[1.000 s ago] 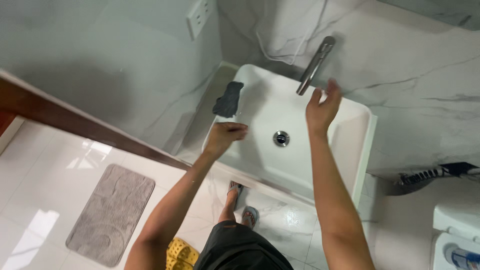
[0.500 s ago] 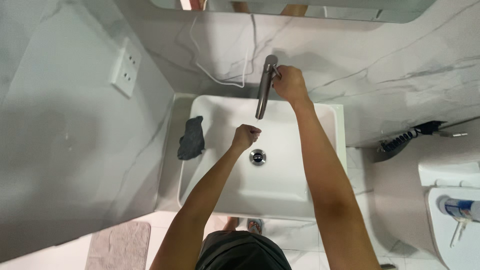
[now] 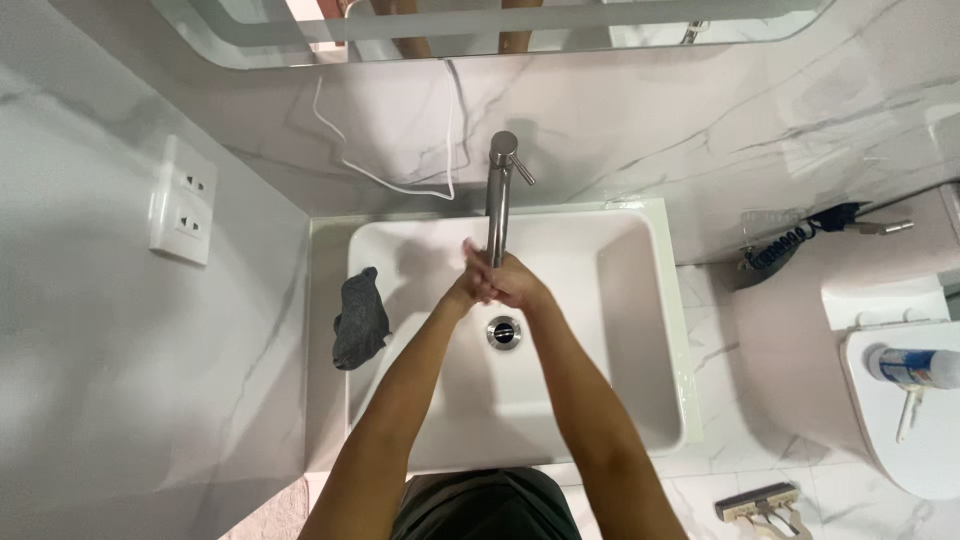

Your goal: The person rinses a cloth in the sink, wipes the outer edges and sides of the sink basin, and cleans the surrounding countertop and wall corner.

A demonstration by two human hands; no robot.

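Note:
My left hand and my right hand are pressed together over the white rectangular sink, right under the spout of the tall metal tap. The fingers interlace and I cannot make out anything held between them. Just below the hands lies the round metal drain. A dark grey cloth hangs over the sink's left rim, a short way left of my left forearm.
A white wall socket and a thin white cable are on the marble walls. A mirror hangs above. To the right stand a toilet with a bottle on it and a spray hose.
My right hand left the tap's handle and came down to meet my left hand under the spout. The view swung to face the sink squarely.

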